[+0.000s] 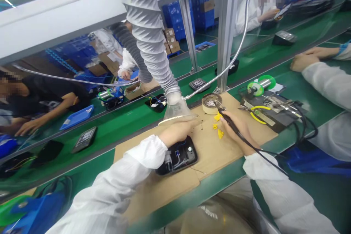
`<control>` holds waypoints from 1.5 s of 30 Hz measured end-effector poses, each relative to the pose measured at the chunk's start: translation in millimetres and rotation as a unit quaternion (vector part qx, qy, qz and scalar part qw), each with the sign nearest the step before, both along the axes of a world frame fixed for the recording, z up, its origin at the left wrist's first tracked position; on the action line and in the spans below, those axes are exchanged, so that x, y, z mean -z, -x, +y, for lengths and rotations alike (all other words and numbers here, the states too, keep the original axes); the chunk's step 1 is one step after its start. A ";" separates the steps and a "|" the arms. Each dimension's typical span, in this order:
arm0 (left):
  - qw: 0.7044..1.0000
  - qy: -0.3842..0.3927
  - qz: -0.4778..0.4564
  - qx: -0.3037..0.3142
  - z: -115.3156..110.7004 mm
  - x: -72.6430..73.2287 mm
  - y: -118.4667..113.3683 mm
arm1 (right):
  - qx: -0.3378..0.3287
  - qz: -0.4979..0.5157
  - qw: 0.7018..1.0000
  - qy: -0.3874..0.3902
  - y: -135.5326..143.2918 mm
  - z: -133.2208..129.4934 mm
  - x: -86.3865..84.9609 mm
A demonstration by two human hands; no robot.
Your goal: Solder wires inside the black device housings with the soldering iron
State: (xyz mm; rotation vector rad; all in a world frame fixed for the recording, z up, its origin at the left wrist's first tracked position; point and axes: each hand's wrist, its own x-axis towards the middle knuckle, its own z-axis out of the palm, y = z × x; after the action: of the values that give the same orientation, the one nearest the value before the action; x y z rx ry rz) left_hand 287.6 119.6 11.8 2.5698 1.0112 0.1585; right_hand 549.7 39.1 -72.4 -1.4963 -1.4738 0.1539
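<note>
My right hand [235, 129] grips a black soldering iron [230, 122], its cable trailing back over my forearm. The iron's tip reaches into a round tub [212, 104] with pale bits inside. Small yellow pieces [220, 134] lie beside that hand. My left hand [178, 130] stretches across the front of a clear extraction hood [177, 108], its fingers blurred and pointing right; whether it touches the hood I cannot tell. Under its wrist lies an open black device housing [181, 157] with wires and parts inside, resting on a brown board [219, 153].
A ribbed white hose [149, 25] hangs down to the hood. Pliers with yellow handles [259, 114] and a solder spool [261, 85] lie to the right. Beyond runs a green conveyor [117, 117] carrying display units [85, 139]. A co-worker's hands [309, 57] rest at the right.
</note>
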 end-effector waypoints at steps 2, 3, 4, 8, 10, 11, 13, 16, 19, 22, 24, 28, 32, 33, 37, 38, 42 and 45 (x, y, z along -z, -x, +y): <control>1.000 0.029 0.008 -0.008 -3.3 -12.7 7.3 | 0.004 0.005 1.000 -0.004 -1.2 -0.9 -0.3; 0.999 0.043 0.007 -0.010 -6.8 -19.2 10.5 | 0.007 0.008 1.000 -0.006 -1.9 -1.5 -0.6; 0.998 0.059 0.000 -0.011 -11.7 -25.2 13.5 | 0.010 0.010 1.000 -0.008 -2.7 -2.1 -1.2; 0.989 0.139 -0.048 -0.004 -40.6 -42.7 21.8 | 0.026 0.019 0.999 -0.009 -4.1 -4.5 -5.3; 0.976 0.193 -0.097 0.003 -55.0 -53.1 23.2 | 0.030 0.020 0.999 -0.005 -3.8 -5.6 -7.7; 0.969 0.214 -0.120 0.003 -61.0 -59.8 23.4 | 0.030 0.019 0.999 -0.003 -3.5 -6.0 -8.7; 0.964 0.226 -0.137 -0.006 -69.8 -74.6 24.2 | 0.032 0.017 0.999 -0.001 -3.2 -6.8 -10.1; 0.986 0.137 -0.089 -0.015 -77.6 -88.1 29.5 | 0.045 0.018 0.999 -0.005 -2.9 -6.8 -10.5; 0.998 -0.042 -0.032 -0.024 -83.2 -78.2 40.5 | 0.053 0.018 0.998 -0.011 -2.2 -6.5 -10.4; 0.981 -0.173 0.001 -0.088 -88.0 -55.9 51.8 | 0.052 0.019 0.998 -0.023 -1.0 -6.2 -11.1; 0.979 -0.175 -0.034 -0.100 -90.4 -45.3 56.7 | 0.055 0.016 0.998 -0.028 -1.2 -5.4 -11.4; 0.979 -0.092 -0.160 -0.089 -91.9 -45.1 59.6 | 0.073 0.008 0.996 -0.040 -4.3 -4.5 -11.3; 0.968 -0.073 -0.220 -0.096 -88.0 -59.3 58.6 | 0.117 0.046 0.987 -0.101 4.4 -18.6 -18.6; 0.967 -0.064 -0.224 -0.100 -86.6 -62.2 57.9 | 0.112 0.076 0.983 -0.121 10.6 -25.7 -22.0; 0.974 -0.019 -0.201 -0.100 -81.1 -62.7 51.5 | -0.012 0.160 0.961 -0.227 47.0 -57.3 -37.5; 0.976 -0.010 -0.194 -0.098 -80.0 -60.6 49.4 | -0.042 0.151 0.958 -0.240 57.0 -62.8 -41.3; 0.975 0.017 -0.200 -0.100 -77.8 -53.0 46.0 | -0.177 0.110 0.955 -0.211 91.0 -66.6 -52.2; 0.959 0.068 -0.249 -0.115 -79.4 -53.2 54.7 | -0.238 0.129 0.945 -0.183 107.2 -59.8 -50.5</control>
State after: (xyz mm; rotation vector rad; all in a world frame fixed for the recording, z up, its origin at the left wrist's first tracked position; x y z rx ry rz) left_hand 232.9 40.2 65.0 2.1186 1.0682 0.7301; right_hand 442.4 -20.6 -21.9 -0.7730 -1.5239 0.3327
